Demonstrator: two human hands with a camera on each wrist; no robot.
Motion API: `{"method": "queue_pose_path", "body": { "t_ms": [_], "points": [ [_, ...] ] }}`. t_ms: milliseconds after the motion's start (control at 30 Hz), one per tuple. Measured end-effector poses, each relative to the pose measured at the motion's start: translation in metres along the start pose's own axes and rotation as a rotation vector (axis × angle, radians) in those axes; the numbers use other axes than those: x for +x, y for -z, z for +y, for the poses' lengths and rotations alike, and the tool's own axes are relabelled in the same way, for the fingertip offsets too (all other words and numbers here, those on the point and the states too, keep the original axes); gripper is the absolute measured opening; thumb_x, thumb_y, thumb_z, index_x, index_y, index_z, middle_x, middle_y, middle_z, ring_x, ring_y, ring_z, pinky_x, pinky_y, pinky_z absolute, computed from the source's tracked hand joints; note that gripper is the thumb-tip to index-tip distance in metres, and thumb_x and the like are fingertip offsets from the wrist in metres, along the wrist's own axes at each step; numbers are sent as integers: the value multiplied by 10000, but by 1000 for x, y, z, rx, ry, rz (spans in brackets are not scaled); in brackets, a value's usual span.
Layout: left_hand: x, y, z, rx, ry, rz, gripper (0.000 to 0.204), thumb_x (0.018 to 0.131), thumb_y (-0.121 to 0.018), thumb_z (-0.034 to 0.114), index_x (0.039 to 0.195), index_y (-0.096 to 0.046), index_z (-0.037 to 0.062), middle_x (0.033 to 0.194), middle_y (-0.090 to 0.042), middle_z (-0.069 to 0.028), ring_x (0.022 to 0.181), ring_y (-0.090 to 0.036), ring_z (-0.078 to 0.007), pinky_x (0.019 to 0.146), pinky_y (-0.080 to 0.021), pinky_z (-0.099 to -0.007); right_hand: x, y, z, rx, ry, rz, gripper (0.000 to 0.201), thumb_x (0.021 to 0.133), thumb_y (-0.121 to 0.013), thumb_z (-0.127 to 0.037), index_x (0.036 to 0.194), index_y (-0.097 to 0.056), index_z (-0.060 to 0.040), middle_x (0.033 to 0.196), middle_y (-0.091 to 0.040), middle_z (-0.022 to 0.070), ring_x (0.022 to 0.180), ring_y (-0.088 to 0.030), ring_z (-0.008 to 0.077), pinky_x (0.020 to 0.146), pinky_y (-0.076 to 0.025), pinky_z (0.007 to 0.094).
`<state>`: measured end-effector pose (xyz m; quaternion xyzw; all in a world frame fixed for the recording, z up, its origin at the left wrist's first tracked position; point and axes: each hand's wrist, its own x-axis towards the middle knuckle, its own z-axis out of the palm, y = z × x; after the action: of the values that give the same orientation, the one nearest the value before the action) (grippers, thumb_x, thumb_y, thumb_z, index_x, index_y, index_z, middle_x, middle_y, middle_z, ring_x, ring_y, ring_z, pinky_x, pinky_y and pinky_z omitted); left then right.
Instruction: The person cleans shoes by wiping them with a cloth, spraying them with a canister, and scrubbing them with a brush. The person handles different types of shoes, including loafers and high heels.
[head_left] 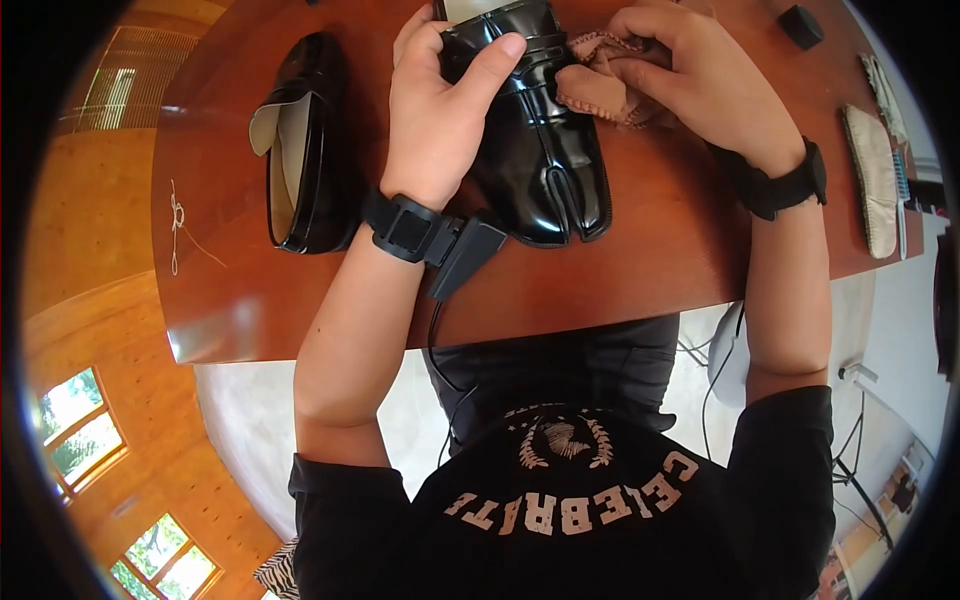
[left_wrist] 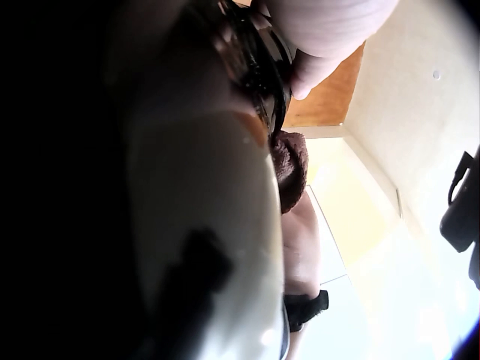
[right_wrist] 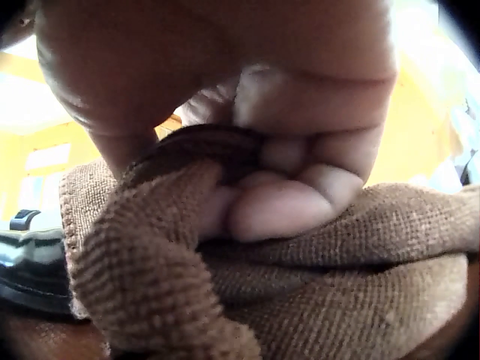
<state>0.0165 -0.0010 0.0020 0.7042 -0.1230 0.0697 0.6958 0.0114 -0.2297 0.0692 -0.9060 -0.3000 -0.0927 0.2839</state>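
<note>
A glossy black split-toe shoe [head_left: 540,150] points toward the person in the head view. My left hand [head_left: 440,110] grips it around the upper near the opening, thumb lying across the strap. Bunched in my right hand [head_left: 700,80] is a brown cloth [head_left: 600,90] with a stitched edge, its folds right at the shoe's side. The right wrist view shows curled fingers [right_wrist: 285,210] pressed into the cloth's ribbed weave. In the left wrist view the shoe's shiny surface [left_wrist: 210,247] fills much of the frame, with the cloth [left_wrist: 291,169] beyond it.
The matching black shoe [head_left: 310,150] lies on the left of the reddish-brown table [head_left: 640,270]. A thin knotted string [head_left: 177,220] is near the left edge. On the right are a beige pad [head_left: 870,180], a blue-bristled brush [head_left: 901,190] and a small black block [head_left: 801,27].
</note>
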Motion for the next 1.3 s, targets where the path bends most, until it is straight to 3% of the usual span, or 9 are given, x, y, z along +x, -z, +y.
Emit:
{"method": "queue_pose_path", "body": {
  "t_ms": [433,533,633,733,933,1033,1133,1233,1300],
  "points": [
    [0,1,0,0,29,22,404,967,-718,247,1242,-604,-25,1217,-617,-43,1104,-580,-112,1002,-447,-283,4,-10,22,43,-226,182,174,810,-675,-59,930,-651,65,898,-668,248,832,-660,408,734,-526,413],
    [0,1,1,11,43,15,394,966,-721,246,1232,-610,-25,1212,-624,-45,1095,-586,-112,1000,-450,-283,7,-1,7,-41,-313,137,170,803,-663,-43,930,-646,68,880,-668,251,813,-665,404,717,-526,408],
    [1,3,-1,33,33,6,401,965,-723,246,1237,-607,-25,1203,-632,-43,1093,-589,-112,1003,-449,-284,5,-12,19,79,-222,191,165,794,-655,-36,924,-643,66,871,-662,255,815,-665,404,718,-523,408],
    [0,-1,3,19,32,18,379,964,-722,240,1212,-620,-27,1237,-619,-52,1105,-588,-120,1007,-447,-288,4,-4,10,-16,-213,152,161,796,-653,-41,916,-638,66,868,-658,257,807,-659,405,718,-519,407],
    [1,2,1,14,0,4,338,956,-712,226,1145,-649,-46,1393,-526,-76,1207,-548,-156,1057,-410,-313,4,-3,9,13,-205,175,160,805,-652,-49,911,-630,68,877,-649,271,799,-647,417,725,-517,407],
    [1,6,-3,38,-29,19,334,956,-701,221,1141,-649,-52,1428,-503,-85,1234,-534,-163,1073,-396,-319,4,-10,20,5,-234,265,145,832,-648,-43,923,-623,67,833,-649,233,757,-657,350,710,-513,384],
    [1,5,-4,-3,-2,24,311,958,-694,192,1148,-643,-49,1439,-497,-85,1230,-538,-159,1068,-403,-315,4,-6,5,185,-302,287,123,859,-661,-15,950,-620,56,807,-646,149,714,-634,243,683,-502,353],
    [0,5,-5,-9,29,26,301,956,-695,166,1161,-636,-47,1439,-497,-84,1229,-539,-155,1067,-407,-312,5,3,-6,600,-321,119,133,854,-687,28,973,-627,35,852,-625,92,780,-596,164,707,-486,315],
    [0,4,-7,-15,10,28,306,955,-697,155,1174,-630,-47,1425,-510,-83,1226,-541,-150,1067,-409,-307,6,-5,6,503,-68,47,161,842,-705,41,985,-632,28,894,-616,94,834,-595,168,745,-483,304]
  ]
}}
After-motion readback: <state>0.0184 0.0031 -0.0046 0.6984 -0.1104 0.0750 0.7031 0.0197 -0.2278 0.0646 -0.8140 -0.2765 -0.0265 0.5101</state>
